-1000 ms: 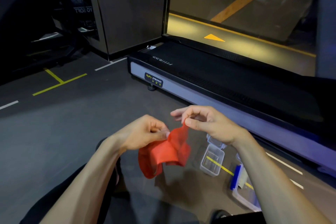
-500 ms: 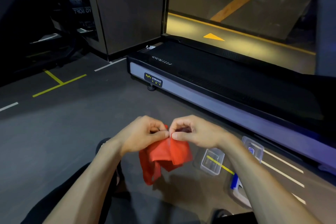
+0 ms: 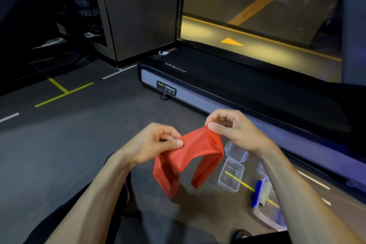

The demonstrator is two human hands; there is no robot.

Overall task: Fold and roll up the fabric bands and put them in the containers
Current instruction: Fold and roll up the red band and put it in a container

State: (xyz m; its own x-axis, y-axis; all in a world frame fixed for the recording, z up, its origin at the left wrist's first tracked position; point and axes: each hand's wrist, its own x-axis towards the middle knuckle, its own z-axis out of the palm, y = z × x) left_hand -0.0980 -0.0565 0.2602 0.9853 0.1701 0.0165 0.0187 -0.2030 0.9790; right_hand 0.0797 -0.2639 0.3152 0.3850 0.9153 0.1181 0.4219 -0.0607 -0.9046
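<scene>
Pinching the red fabric band (image 3: 190, 156) between thumb and curled fingers of my left hand (image 3: 152, 144) and of my right hand (image 3: 233, 130), I hold it in the air above the floor (image 3: 69, 144) — its loops hang down between my forearms. Just right of the band, a small clear container (image 3: 230, 178) stands open on the floor with its lid (image 3: 236, 151) tipped back, near the treadmill (image 3: 237, 85) — a second clear container (image 3: 265, 210) with a blue clip lies partly hidden under my right forearm.

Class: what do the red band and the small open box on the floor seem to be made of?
Red stretchy band: thin, smooth, slightly see-through sheet, probably latex or rubber rather than woven cloth; it drapes limply. Small clear lidded box: transparent rigid plastic; the floor line shows through it.
</scene>
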